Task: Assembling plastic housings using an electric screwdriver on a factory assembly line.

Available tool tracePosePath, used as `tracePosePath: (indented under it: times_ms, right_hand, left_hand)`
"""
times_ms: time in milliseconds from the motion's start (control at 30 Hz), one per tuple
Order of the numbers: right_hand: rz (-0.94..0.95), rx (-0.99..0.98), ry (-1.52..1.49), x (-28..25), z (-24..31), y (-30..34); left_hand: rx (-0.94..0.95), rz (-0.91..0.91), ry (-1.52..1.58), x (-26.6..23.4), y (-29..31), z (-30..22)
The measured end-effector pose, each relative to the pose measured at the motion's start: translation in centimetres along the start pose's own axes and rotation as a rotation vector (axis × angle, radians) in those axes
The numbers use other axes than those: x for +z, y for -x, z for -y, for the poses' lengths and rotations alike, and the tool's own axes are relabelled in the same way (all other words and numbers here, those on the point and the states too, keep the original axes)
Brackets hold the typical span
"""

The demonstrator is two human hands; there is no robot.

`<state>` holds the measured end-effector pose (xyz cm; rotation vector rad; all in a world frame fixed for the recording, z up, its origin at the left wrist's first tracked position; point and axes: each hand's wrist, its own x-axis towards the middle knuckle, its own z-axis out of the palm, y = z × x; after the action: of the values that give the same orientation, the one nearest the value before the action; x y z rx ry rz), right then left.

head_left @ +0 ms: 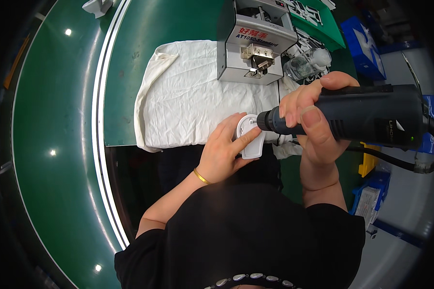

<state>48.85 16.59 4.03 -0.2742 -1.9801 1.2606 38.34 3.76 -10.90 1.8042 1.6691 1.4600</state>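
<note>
My left hand [224,151] grips a small white plastic part [250,137] at the near edge of a white cloth [193,101]. My right hand [313,118] is wrapped around a black electric screwdriver [366,115], held sideways. The tool's tip presses against the upper face of the white part. A black cable runs from the tool's rear toward the right. A gold bangle sits on my left wrist.
A grey screw feeder box [255,43] stands on the cloth's far side. Beside it lies a clear plastic bottle [306,62]. A green conveyor belt [58,120] curves along the left. Blue bins [366,45] and a green tray with white parts [316,17] sit at the right.
</note>
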Motion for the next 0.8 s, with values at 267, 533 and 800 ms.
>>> tracePosePath:
  times_ms: [267, 533, 800]
  right_hand:
    - [0.031, 0.023, -0.005, 0.5, 0.2, -0.2]
    - [-0.021, 0.042, 0.008, 1.0, -0.2, -0.1]
    - [-0.013, 0.044, -0.035, 1.1, -0.6, -0.1]
  left_hand:
    - [0.000, 0.002, 0.005, 0.0, 0.1, 0.1]
    - [0.025, -0.015, -0.020, -0.2, 0.0, 0.2]
    - [0.031, 0.004, -0.027, -0.3, -0.2, 0.2]
